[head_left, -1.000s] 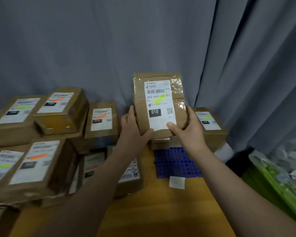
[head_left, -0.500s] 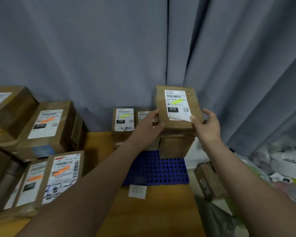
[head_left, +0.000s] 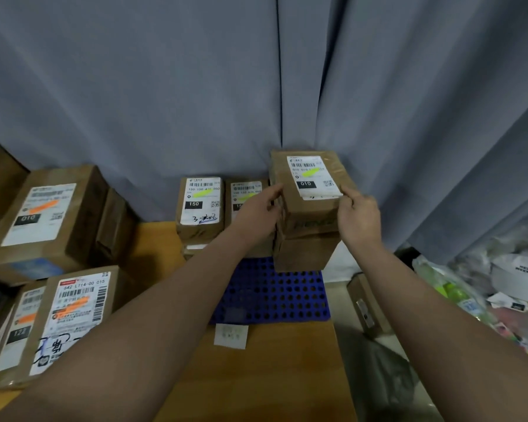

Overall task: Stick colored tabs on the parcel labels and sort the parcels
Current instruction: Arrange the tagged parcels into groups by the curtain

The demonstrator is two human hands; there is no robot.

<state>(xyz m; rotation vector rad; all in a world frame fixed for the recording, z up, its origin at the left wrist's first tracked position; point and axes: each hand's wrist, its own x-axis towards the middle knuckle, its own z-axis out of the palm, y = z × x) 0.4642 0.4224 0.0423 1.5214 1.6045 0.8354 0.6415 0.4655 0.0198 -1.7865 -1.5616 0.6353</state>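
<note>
A brown parcel (head_left: 310,205) with a white "010" label and a yellow-green tab sits on top of another brown box (head_left: 302,254) at the table's far right. My left hand (head_left: 258,211) grips its left side and my right hand (head_left: 358,217) grips its right side. Left of it stand two parcels with yellow-green tabs, one marked "150" (head_left: 200,205) and one (head_left: 246,193) partly hidden by my left hand. A small white sheet of tabs (head_left: 230,335) lies on the wooden table (head_left: 256,376).
A blue perforated mat (head_left: 269,293) lies under the stacks. Parcels with orange tabs (head_left: 48,214) (head_left: 73,312) are piled at the left. A grey curtain (head_left: 256,86) hangs behind. Beyond the table's right edge are a small box (head_left: 368,306) on the floor and bags of clutter (head_left: 485,287).
Both hands carried the "010" parcel away from me and to the right, onto the box stack at the far right. My view swung right, so the left piles slid toward the frame edge.
</note>
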